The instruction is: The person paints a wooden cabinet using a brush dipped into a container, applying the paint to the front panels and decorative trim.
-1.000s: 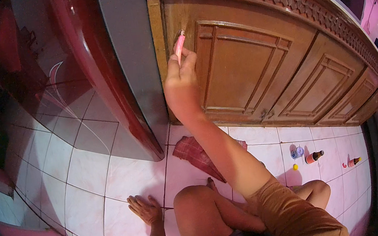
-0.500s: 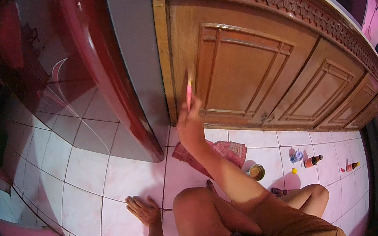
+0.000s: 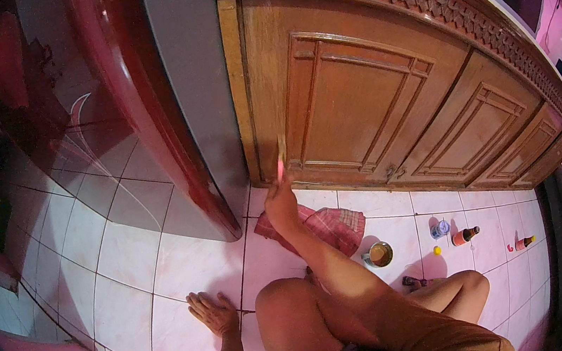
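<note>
A slim brush, its handle bright pink and its yellowish tip blurred, points up at the lower left of the brown wooden cabinet door, the right hand gripping its handle. The left hand lies palm-down on white floor tiles, fingers slightly apart.

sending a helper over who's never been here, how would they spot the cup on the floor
Find the carved wooden cabinet, then drop to the white tiled floor before it. Right of the red checked cloth and left of the red-labelled bottles sits the cup. Its wide, open mouth shows something brown inside, unlike the narrow-necked bottles.
</note>
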The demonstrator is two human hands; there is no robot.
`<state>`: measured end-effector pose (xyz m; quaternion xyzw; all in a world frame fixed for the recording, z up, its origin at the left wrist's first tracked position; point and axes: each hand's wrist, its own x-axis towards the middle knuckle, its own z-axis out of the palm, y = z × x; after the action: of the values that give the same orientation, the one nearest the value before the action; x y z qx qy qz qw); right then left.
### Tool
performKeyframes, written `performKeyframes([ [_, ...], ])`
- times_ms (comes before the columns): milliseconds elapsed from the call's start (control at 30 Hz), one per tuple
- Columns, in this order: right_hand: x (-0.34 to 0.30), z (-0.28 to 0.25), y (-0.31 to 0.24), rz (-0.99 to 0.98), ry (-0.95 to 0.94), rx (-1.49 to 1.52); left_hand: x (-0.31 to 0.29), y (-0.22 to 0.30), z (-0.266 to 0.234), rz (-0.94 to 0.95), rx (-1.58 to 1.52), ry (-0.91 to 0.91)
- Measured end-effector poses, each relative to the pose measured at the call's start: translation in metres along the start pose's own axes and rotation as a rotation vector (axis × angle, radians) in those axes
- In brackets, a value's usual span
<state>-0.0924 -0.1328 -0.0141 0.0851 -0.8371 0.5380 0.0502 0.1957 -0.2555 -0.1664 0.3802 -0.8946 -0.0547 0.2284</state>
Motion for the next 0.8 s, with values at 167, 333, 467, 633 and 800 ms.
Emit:
performKeyframes([
  [167, -0.002, -0.014, -0.039, -0.085, 0.022, 0.056, -0.004, -0.007, -0.002, 0.011, 0.015, 0.021],
  [333, 0.041, -0.053, -0.143, -0.402, 0.210, 0.054, -0.002, -0.005, -0.003, -0.007, 0.033, 0.011],
  [467, 0.051, -0.048, -0.121, -0.451, 0.255, 0.087, -0.003, -0.005, 0.000, 0.005, 0.031, 0.024],
  [633, 0.011, -0.014, -0.023, -0.019, 0.007, -0.041, -0.001, -0.002, -0.004, -0.002, 0.006, -0.014],
  [800, -0.010, 0.006, 0.032, 0.030, 0.021, -0.084, 0.000, -0.001, -0.005, -0.012, -0.005, 0.002],
])
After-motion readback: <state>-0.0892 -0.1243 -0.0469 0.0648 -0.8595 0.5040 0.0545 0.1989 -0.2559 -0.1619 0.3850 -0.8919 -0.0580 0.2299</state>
